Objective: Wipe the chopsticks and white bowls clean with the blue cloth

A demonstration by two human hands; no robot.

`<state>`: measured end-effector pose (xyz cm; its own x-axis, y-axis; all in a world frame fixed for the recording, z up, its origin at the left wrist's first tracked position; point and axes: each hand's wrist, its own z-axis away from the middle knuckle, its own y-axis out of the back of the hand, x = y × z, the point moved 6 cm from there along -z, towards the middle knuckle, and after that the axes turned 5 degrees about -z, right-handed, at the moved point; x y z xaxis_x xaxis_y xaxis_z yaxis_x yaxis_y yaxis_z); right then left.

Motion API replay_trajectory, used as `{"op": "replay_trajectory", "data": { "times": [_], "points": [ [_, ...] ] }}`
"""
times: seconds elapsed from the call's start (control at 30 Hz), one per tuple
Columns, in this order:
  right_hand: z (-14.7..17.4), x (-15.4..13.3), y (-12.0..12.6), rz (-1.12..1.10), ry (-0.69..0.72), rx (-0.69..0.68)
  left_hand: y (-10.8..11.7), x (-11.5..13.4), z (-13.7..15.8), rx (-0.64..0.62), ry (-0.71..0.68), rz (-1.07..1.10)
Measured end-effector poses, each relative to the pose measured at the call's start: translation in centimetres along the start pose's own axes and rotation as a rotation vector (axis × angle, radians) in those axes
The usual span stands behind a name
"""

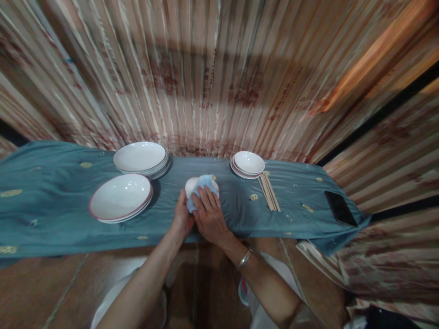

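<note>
A small white dish (190, 184), perhaps a bowl, is held over the near middle of the cloth-covered table. My left hand (184, 214) grips its left side, fingers closed and partly hidden beneath it. A light blue cloth (206, 181) lies across the dish, covering much of it. My right hand (210, 214) presses this cloth onto the dish with its fingers close together. Because of the cloth and fingers, the dish's exact shape cannot be made out.
At the left stand a stack of white plates (140, 156) and a red-rimmed stack (120, 197). Small bowls (249, 162) are stacked back right, beside several chopsticks (269, 192). A black phone (340, 208) lies at the right end. A curtain (206, 82) hangs behind the table (236, 219).
</note>
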<state>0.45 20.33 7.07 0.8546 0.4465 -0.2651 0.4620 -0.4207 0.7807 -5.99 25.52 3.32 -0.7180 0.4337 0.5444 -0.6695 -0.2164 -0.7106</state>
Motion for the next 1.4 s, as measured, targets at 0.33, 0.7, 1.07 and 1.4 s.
{"op": "replay_trajectory", "data": {
  "times": [0.33, 0.7, 1.07, 1.4],
  "points": [
    [-1.4, 1.4, 1.1, 0.027, -0.084, 0.016, -1.0, -0.6, -0.1, -0.187, -0.026, -0.01],
    [-1.9, 4.2, 2.4, -0.135, -0.204, 0.072, -2.3, -0.5, 0.5, -0.226, -0.029, -0.038],
    [-0.9, 6.9, 1.5, -0.337, -0.363, 0.173, -2.3, -0.4, 0.7, -0.205, -0.033, -0.046],
    [1.3, 9.5, -1.7, -0.406, -0.509, 0.252, -1.4, -0.3, 0.2, -0.172, -0.051, -0.025]
  ]
}}
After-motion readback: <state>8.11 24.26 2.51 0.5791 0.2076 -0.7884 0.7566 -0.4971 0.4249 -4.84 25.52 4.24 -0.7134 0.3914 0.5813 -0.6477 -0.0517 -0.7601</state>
